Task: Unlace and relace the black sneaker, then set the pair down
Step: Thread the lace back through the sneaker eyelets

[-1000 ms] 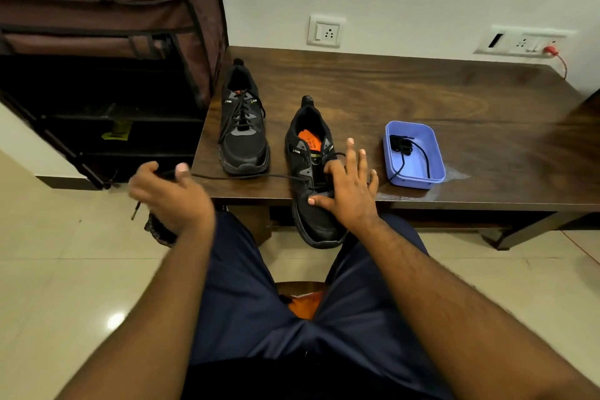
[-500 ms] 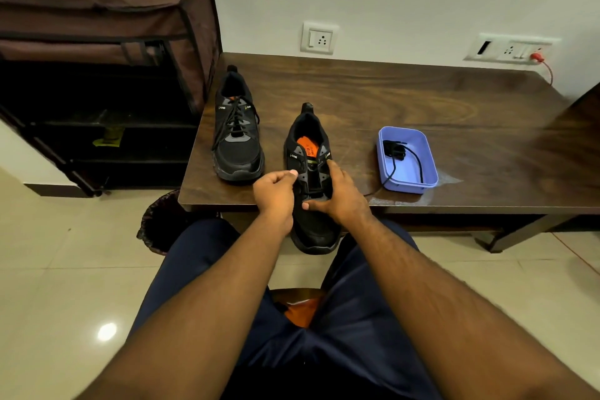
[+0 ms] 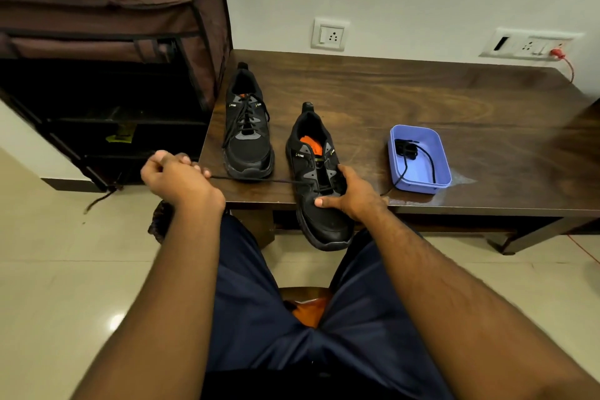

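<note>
Left hand (image 3: 177, 178) pinches lace (image 3: 259, 179), pulled tight. Right hand (image 3: 352, 193) grips sneaker (image 3: 319, 185), w/ toe hanging off bench (image 3: 422, 101) edge. Hard tug could drag it off.

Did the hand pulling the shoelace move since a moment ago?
Yes. The left hand was beside the near sneaker half a second ago; now it has swung out leftward, past the table edge, drawing the lace taut.
</note>
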{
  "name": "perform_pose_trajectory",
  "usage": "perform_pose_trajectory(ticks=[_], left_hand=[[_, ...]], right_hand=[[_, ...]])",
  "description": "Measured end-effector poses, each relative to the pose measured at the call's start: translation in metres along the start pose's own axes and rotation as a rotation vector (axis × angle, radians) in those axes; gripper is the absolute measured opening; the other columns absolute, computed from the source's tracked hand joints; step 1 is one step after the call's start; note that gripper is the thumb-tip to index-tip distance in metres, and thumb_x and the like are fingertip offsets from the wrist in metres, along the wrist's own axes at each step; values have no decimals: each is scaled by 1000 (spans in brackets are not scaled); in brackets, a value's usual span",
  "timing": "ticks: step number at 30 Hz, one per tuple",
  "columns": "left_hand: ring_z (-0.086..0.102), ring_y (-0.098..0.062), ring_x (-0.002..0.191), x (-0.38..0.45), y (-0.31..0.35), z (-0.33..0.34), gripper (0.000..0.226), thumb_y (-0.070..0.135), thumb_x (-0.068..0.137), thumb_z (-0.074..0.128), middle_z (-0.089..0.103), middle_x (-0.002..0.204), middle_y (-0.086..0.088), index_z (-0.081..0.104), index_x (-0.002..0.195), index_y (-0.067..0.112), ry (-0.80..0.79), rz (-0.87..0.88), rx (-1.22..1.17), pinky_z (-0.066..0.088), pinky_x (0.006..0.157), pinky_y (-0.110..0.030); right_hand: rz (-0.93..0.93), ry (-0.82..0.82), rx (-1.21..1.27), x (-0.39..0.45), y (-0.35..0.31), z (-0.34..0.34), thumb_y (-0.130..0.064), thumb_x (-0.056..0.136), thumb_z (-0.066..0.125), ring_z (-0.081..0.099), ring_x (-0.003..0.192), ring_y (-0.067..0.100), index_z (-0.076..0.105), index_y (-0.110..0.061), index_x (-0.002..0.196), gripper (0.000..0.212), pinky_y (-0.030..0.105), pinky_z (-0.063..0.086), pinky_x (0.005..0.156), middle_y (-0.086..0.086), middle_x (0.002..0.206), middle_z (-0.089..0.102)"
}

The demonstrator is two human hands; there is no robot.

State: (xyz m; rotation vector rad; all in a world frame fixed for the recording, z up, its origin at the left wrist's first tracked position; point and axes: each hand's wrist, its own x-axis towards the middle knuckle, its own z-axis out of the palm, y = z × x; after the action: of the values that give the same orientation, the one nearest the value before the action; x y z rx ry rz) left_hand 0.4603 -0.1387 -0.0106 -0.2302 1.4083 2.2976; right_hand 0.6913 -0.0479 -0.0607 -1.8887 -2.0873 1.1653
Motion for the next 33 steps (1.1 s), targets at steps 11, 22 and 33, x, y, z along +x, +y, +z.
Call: perform_pose_trajectory(ticks=[11,22,33], left_hand=[[54,7,50,-53,-4,15,7,12,88,70,66,59,11,76,89,9,-1245,31,1257,41,54,-8],[63,-19,85,-16,-1,-18,6,15,89,69,73,93,-19,74,90,11,-1004,52,1112,48,77,-26],[56,-7,109,-47,-41,-52,34,24,93,64,56,123,6,62,126,19,-888,370,1038,47,90,-18]], right_hand=[[-410,222,-66,-25,-21,-5,-38,67,86,4,149,30,18,-48,149,106,56,17,117,0,163,-2],[-480,-84,391,-45,3,-36,-10,85,71,58,64,6,70,4,80,15,13,45,66,5,69,66],[-491,-83,164,-35,0,-45,-9,93,61,58,72,-3,73,-17,102,17,14,48,73,-1,88,66]])
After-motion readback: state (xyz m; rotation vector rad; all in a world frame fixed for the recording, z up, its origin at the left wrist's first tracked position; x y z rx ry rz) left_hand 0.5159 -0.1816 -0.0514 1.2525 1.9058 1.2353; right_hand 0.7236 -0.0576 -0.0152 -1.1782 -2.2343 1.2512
